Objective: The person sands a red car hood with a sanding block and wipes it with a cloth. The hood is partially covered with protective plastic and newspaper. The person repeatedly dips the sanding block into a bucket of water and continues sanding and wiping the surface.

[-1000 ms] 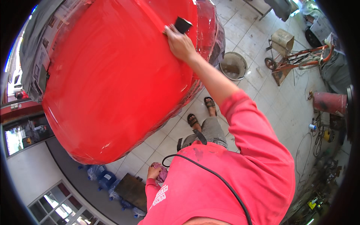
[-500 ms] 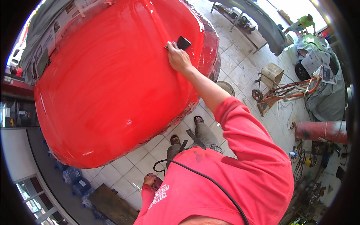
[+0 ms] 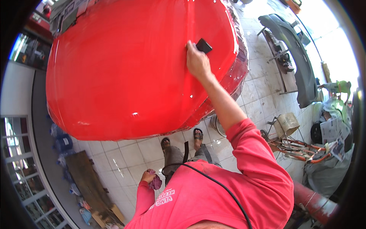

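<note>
A glossy red car hood (image 3: 118, 72) fills the upper left, with wet-looking streaks on it. My right hand (image 3: 198, 63) reaches out over its right part, fingers closed on a flat black rectangular pad (image 3: 204, 45) that sticks out to the right. What the pad is exactly, I cannot make out. Low at my left side, my left hand (image 3: 147, 177) is closed around a crumpled maroon cloth (image 3: 155, 181), clear of the hood. A black hose (image 3: 217, 184) runs across my red shirt.
Clear plastic sheeting (image 3: 239, 72) wraps the car's right side. A grey bumper (image 3: 301, 57) rests on a stand at the upper right. A bucket (image 3: 286, 125) and an orange-framed trolley (image 3: 297, 150) stand at right. A person in green (image 3: 339, 87) bends beyond them. A wooden bench (image 3: 85, 177) stands left.
My view has swung, so the hood sits higher and further right. My right hand with the black pad stays over the hood's right part. The cloth is still in my left hand.
</note>
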